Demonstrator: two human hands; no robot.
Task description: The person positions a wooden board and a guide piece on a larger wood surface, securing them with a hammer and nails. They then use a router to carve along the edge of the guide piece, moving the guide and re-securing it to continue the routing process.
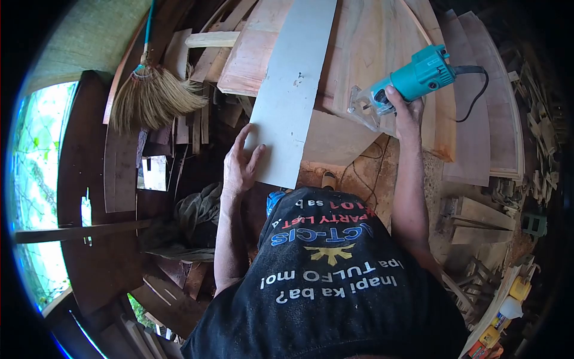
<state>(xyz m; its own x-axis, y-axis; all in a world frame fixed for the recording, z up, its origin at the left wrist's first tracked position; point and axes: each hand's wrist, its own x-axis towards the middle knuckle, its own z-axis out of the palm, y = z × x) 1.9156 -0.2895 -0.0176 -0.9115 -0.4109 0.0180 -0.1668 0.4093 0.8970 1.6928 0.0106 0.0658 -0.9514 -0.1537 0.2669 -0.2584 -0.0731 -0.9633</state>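
Observation:
In my right hand (406,113) is a teal trim router (418,78) with a clear base, gripped round its body with the thumb on top. It is held tilted above the wooden panels (365,54), and a black cord runs from its rear end. My left hand (240,167) is at the left edge of a long pale plywood strip (290,90), near its close end. The thumb and a finger lie on the strip's face along that edge; the other fingers are partly hidden. The strip lies lengthwise over the panels, its near end close to my shirt.
A straw broom (155,96) hangs at upper left. Dark cloth (200,215) is bundled on the left. More plywood sheets (478,107) and scrap wood (481,218) fill the right side. Yellow-and-orange items (490,335) sit on a ledge at lower right. A cord crosses the floor.

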